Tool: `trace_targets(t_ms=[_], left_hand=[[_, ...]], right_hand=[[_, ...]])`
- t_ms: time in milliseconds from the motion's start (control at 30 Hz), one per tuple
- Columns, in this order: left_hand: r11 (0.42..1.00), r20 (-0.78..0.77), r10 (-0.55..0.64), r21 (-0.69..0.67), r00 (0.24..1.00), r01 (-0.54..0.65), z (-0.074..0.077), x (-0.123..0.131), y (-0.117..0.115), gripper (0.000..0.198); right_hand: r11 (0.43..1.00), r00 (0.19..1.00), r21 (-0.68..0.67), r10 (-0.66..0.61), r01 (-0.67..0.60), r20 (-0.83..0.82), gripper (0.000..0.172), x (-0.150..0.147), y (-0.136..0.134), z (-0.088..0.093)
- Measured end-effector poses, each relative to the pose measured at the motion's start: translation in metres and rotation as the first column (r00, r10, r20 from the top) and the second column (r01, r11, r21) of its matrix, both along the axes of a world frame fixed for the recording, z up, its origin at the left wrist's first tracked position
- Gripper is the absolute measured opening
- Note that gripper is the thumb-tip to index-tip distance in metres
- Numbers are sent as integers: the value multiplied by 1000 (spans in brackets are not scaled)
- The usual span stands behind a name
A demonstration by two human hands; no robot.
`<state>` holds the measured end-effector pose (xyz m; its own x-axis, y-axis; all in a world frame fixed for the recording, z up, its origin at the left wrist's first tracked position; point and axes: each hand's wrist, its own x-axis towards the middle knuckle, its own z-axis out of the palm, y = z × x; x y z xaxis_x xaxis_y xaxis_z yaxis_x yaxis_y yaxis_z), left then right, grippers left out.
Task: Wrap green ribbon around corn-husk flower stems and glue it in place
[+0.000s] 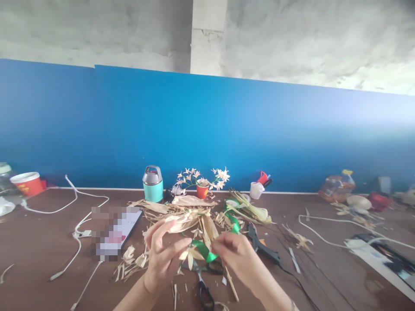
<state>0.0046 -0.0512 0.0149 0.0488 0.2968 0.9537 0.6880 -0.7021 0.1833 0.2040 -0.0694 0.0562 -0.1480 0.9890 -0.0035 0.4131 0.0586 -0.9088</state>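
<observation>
My left hand (164, 257) is curved, with its fingertips at a pale dried-husk flower (190, 258); the exact grip is partly hidden. A strip of green ribbon (203, 249) runs from the flower to my right hand (235, 255), whose thumb and fingers pinch it. More green ribbon reaches back to a roll (231, 204) behind the right hand. Below the flower lie scissors (205, 293) with black handles. A heap of dried husks (184, 220) spreads behind both hands. To the right of my right hand rests a black glue gun (263, 247).
A phone (118, 233) with white cables lies left. At the back stand a teal flask (153, 190), a red cup (202, 190) with husk flowers, and a white pot (256, 190) with pens. A blue partition (207, 129) closes the far side. Scraps litter the table (266, 285).
</observation>
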Motion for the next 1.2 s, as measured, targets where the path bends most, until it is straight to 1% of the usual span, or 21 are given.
trace_targets(t_ms=[33,67,100,133,167,233,300,333,400,500,600,667,733,833,900,1033,1133,1200], left_hand=[[1000,-5,5,26,1000,-5,0,2,-2,21],[999,-18,10,50,1000,-9,-1,4,-4,21],[997,-39,19,75,999,-16,-1,5,-5,22],[995,-69,31,102,997,-24,-2,7,-7,22],[991,-96,48,132,994,-35,-3,8,-8,22],[983,-156,84,177,984,-56,-6,10,-9,19],[979,-210,105,191,972,-65,-8,10,-10,18],[980,-235,105,189,966,-61,-9,10,-10,17],[982,-271,96,184,958,-46,-10,9,-10,16],[976,-298,95,214,950,-30,-9,9,-9,16],[958,-281,128,284,951,-45,-10,9,-8,16],[945,-272,132,325,953,-38,-11,10,-7,15],[941,-281,121,337,952,-20,-12,10,-5,16],[946,-292,114,325,950,-13,-12,10,-5,17],[944,-293,123,328,948,-21,-11,9,-4,18],[940,-279,155,336,948,-54,-13,7,-4,22],[959,-280,147,275,949,-68,-14,5,-4,24],[983,-260,102,172,960,-58,-12,4,-1,26]], right_hand=[[1000,994,9,-20,21,-103,24,-1,4,5],[1000,984,-15,-4,2,-177,28,-3,8,8],[995,972,-78,40,-59,-232,30,-4,12,9],[977,954,-152,100,-147,-281,32,-6,16,9],[944,931,-225,158,-239,-328,32,-7,19,8],[854,878,-331,256,-401,-404,32,-7,25,5],[786,838,-374,311,-492,-449,31,-5,29,2],[763,825,-386,325,-518,-463,29,-4,30,0],[737,812,-408,326,-539,-484,25,-2,33,-2],[717,802,-438,289,-543,-523,22,0,36,-6],[699,774,-444,251,-561,-582,22,-2,39,-15],[701,764,-446,221,-557,-607,19,-3,40,-21],[715,765,-450,186,-535,-616,15,-4,41,-25],[728,764,-446,164,-520,-624,18,-4,41,-28],[746,755,-419,168,-518,-634,20,-5,41,-29],[799,733,-331,192,-503,-652,25,-9,40,-30],[833,731,-279,202,-478,-652,30,-10,40,-32],[855,737,-254,198,-453,-646,32,-9,40,-33]])
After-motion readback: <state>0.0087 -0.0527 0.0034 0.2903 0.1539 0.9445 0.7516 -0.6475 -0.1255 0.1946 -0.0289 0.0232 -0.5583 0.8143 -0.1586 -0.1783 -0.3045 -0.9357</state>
